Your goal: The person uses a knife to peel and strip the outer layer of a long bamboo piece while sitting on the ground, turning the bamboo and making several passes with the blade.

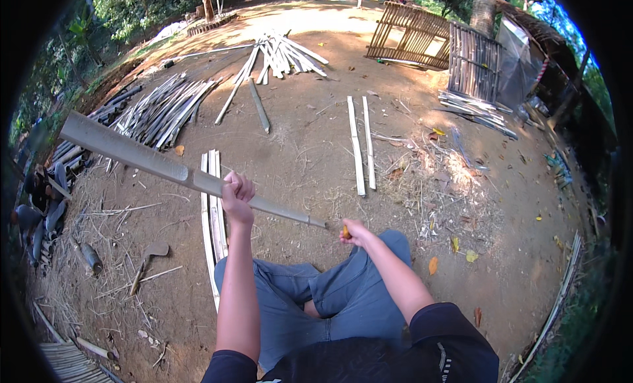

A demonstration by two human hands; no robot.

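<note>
My left hand (238,193) is closed around a long split bamboo length (125,149), gripping it partway along. The bamboo slants from the upper left, raised off the ground, down toward my right hand, and a node shows on its inner face. My right hand (357,233) is closed on a small yellow-orange handle (345,232) near the bamboo's narrow end. Whether a blade extends from that handle cannot be made out. My seated, bent legs are just below both hands. Pale bamboo strips (213,218) lie on the ground under my left forearm.
Two pale strips (357,146) lie ahead. Heaps of split bamboo (161,109) and white strips (283,57) are farther off. At left lies a curved-blade tool (153,254) near a dark cylinder (91,258). Bamboo panels (412,37) stand at the far right. Shavings and leaves litter the dirt.
</note>
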